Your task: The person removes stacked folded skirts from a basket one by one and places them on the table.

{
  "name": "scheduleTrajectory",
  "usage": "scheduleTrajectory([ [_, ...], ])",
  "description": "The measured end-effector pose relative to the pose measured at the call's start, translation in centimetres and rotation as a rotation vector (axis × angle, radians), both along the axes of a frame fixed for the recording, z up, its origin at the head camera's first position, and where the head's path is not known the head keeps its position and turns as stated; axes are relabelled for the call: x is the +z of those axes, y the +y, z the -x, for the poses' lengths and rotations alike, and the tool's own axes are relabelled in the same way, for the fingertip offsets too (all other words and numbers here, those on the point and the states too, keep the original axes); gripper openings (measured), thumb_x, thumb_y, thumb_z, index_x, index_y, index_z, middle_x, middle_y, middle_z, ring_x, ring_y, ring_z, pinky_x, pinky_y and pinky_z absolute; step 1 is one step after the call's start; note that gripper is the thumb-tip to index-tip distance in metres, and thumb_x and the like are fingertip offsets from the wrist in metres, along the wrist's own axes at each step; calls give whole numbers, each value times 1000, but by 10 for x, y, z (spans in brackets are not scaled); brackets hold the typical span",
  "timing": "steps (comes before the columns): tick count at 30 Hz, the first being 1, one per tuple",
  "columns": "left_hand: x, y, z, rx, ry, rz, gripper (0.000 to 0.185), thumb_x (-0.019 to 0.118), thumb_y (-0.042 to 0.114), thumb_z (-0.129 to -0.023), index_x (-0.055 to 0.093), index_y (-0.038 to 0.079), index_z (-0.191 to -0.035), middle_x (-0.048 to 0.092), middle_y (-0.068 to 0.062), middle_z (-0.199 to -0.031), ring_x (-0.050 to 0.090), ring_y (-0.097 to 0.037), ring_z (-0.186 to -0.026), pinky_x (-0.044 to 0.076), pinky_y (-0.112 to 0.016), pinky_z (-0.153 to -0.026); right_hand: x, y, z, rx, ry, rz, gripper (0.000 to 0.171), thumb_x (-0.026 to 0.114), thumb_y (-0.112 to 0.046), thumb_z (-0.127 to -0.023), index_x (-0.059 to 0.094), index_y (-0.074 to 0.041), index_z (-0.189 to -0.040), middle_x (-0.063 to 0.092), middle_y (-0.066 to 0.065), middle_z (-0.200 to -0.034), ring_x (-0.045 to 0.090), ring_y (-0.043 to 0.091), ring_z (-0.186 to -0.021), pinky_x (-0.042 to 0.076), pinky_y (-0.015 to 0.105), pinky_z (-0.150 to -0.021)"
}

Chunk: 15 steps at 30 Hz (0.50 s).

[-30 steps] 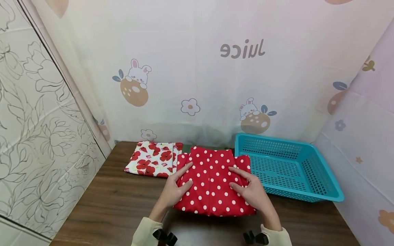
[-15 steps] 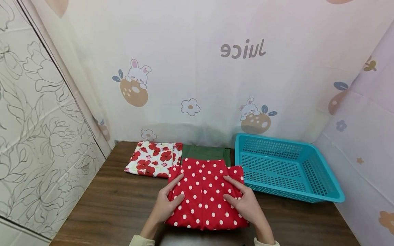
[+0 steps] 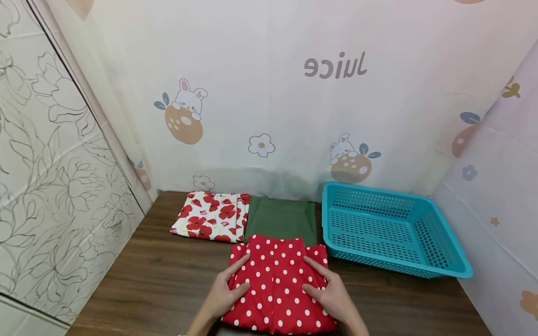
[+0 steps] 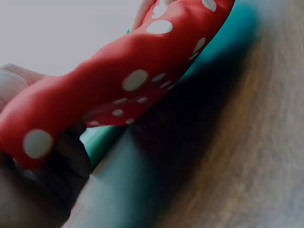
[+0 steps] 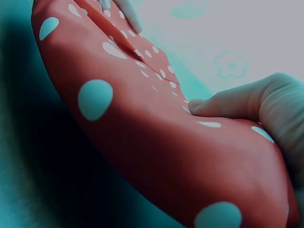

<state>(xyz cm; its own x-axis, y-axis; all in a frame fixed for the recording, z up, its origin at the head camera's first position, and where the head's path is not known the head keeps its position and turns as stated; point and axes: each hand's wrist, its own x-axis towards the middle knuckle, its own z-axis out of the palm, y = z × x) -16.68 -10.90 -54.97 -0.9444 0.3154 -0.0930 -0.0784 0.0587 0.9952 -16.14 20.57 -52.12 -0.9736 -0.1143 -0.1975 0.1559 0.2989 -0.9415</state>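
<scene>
Both hands hold a folded red cloth with white dots by its two sides at the front of the table. My left hand grips its left side, thumb on top; in the left wrist view the fingers curl beneath the cloth's edge. On the opposite side my right hand grips the cloth, and the right wrist view shows the thumb pressing down on it. A dark gap shows under the cloth in the left wrist view. The right hand's other fingers are hidden below it.
Just beyond the dotted cloth lies a folded green cloth. To its left is a folded white cloth with red flowers. A turquoise plastic basket stands at the right on the brown wooden table. Printed curtains hang behind.
Both hands have drawn the dotted cloth toward the body and slightly left. More of the green cloth behind it now shows. The flowered cloth and the basket stay in place.
</scene>
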Motion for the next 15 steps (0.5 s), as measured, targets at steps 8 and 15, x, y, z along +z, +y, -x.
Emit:
scheduleTrajectory([
  [8, -8, -4, -1, 11, -22, 131, 69, 73, 16, -94, 45, 21, -157, 46, -22, -153, 50, -34, -132, 53, -39, -97, -22, -2, -1, -30, -27, 46, 79, 87, -19, -82, 51, -18, -152, 52, 20, -142, 56, 31, -121, 63, 44, -80],
  [15, -10, -5, 1, 41, 22, 287, 67, 79, 22, -88, 54, 23, -151, 49, -23, -148, 50, -38, -128, 56, -50, -94, -31, 4, 3, -55, -62, -15, 88, 90, -20, -78, 46, -14, -154, 53, 20, -142, 56, 32, -121, 63, 45, -78],
])
